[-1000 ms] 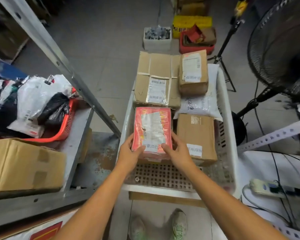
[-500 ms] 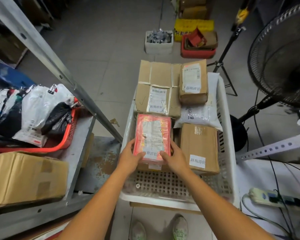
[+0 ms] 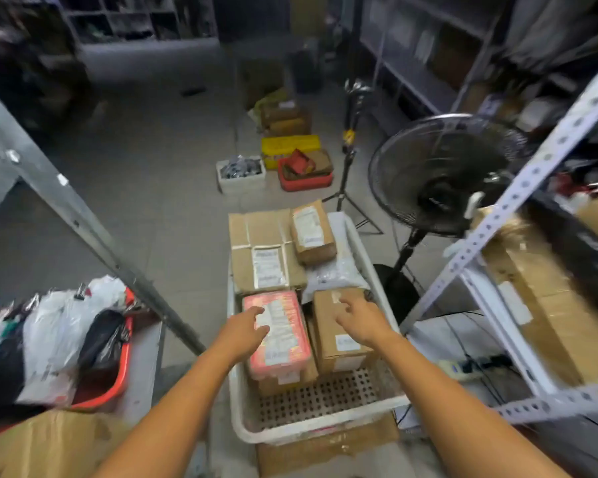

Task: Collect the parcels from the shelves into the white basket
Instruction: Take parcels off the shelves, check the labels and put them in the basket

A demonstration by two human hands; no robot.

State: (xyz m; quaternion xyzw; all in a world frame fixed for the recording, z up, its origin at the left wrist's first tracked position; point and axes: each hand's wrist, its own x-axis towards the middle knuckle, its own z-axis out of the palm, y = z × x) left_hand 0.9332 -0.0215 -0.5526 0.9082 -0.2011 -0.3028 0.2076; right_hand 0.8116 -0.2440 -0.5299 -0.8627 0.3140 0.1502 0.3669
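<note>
From the head camera, the red parcel is lying flat in the white basket, tucked against a brown box, probably so the load is sitting level. The left hand is hanging over the parcel and the right hand over the box. Both are loose-fingered and gripping nothing, and blur is hiding any contact. A standing fan and a shelf post are crowding the basket's right side.

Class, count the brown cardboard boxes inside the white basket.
4: a large taped box far left, a small box far right, a third box near right, a fourth box beneath the red parcel. More may be hidden.
</note>
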